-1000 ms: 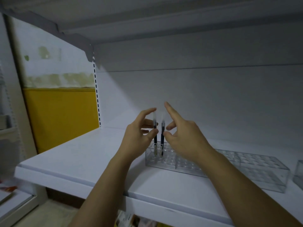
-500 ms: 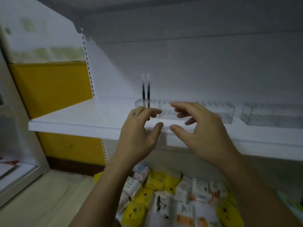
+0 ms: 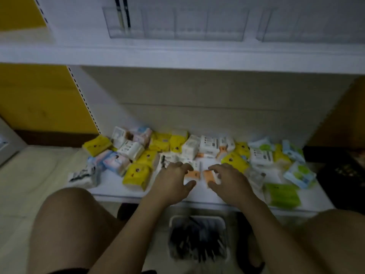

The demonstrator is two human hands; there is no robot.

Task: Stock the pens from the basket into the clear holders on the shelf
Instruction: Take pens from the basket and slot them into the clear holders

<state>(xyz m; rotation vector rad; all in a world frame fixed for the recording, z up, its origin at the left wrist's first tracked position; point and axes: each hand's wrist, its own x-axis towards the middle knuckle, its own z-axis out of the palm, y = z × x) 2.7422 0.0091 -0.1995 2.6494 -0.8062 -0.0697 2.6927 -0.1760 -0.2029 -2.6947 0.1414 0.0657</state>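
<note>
Down low before us sat the basket (image 3: 197, 218), its dark pens (image 3: 197, 240) a blurred heap. Our left hand (image 3: 170, 181) and right hand (image 3: 230, 181) hung over the packets (image 3: 138, 173) beyond it, fingers loosely spread, holding nothing. We judged ourselves between loads; next we needed to reach down and pinch more. Up on the shelf (image 3: 177, 54), two stocked pens (image 3: 127, 12) stood upright at the left end of the clear holder (image 3: 177, 24).

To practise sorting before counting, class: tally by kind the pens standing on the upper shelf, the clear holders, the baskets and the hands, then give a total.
Standing pens: 2
Clear holders: 2
Basket: 1
Hands: 2, left hand and right hand
Total: 7
The pens inside the basket are too blurred to count.
</note>
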